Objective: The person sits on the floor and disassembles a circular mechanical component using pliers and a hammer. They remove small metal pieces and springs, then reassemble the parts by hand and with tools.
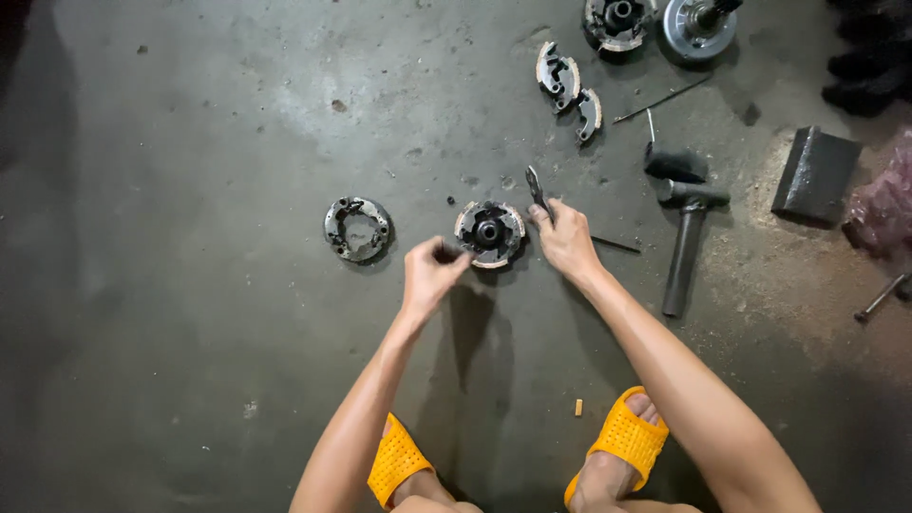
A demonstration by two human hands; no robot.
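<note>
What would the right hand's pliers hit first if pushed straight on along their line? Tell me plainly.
The right hand holds pliers pointing up and slightly left, away from the person. Bare concrete lies ahead, then probably the loose curved metal pieces, though the line may pass just left of them.

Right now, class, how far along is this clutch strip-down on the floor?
Done: loose shoes and a bare round plate lie apart. In hand: left hand pinches at the clutch assembly; right hand holds pliers. Left: its shoes remain mounted.
</note>
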